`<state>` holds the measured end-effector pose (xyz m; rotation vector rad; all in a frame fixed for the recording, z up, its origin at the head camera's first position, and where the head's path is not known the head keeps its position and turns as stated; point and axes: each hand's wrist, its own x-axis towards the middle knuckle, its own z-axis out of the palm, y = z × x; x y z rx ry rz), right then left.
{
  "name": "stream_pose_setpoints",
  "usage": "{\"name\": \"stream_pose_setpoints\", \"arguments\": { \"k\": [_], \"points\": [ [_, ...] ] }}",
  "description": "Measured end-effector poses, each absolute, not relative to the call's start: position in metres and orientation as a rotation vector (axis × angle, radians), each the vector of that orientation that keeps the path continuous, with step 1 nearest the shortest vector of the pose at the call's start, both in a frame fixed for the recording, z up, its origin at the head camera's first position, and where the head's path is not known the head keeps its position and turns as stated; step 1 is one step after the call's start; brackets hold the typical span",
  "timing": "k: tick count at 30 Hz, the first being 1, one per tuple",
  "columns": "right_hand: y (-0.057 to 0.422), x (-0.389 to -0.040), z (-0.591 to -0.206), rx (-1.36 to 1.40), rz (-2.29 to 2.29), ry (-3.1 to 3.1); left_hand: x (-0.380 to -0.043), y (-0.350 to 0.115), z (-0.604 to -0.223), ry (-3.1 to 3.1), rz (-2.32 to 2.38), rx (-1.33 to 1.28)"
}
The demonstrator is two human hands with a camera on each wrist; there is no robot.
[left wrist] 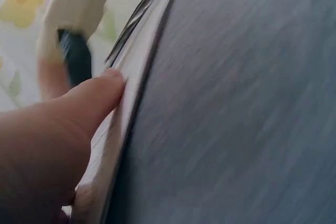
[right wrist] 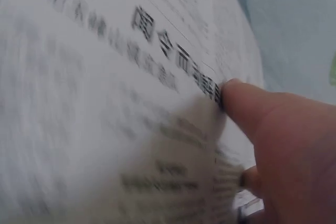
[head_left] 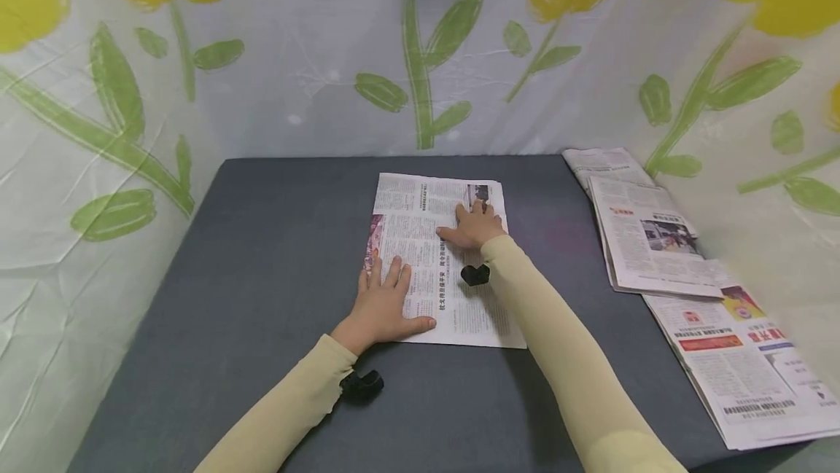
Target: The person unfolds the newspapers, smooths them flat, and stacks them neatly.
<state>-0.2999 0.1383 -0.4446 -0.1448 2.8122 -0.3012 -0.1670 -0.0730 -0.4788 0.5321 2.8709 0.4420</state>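
Observation:
A folded newspaper [head_left: 420, 240] lies flat on the dark table in the middle of the head view. Over its lower left part my left hand [head_left: 383, 309] rests with fingers spread, the thumb pointing right. My right hand [head_left: 474, 227] lies on the upper right part, fingers spread and pointing away. In the left wrist view the left thumb [left wrist: 100, 95] touches the paper close to its near edge. The right thumb [right wrist: 247, 100] presses on the printed page in the right wrist view, which is blurred.
Several folded newspapers [head_left: 656, 240] are stacked in overlapping piles along the table's right side, with another newspaper [head_left: 741, 364] at the near right corner. A white sheet with painted flowers [head_left: 308, 57] hangs behind and around the dark table [head_left: 262, 262].

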Motion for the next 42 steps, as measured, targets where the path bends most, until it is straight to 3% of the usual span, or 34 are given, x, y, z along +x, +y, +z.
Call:
{"name": "stream_pose_setpoints", "arguments": {
  "k": [8,29,36,42],
  "points": [
    [0.134,-0.306,-0.453,-0.12,-0.33,2.832,-0.159,-0.053,-0.476,2.873,0.389,0.488],
    [0.143,-0.304,-0.468,-0.122,-0.461,2.807,-0.161,-0.061,-0.476,2.847,0.418,0.475],
    [0.185,-0.26,-0.463,-0.334,-0.49,2.803,-0.159,-0.063,-0.477,2.843,0.426,0.464],
    [0.226,-0.214,-0.463,-0.359,-0.523,2.847,-0.16,-0.064,-0.476,2.852,0.46,0.456]
  ]
}}
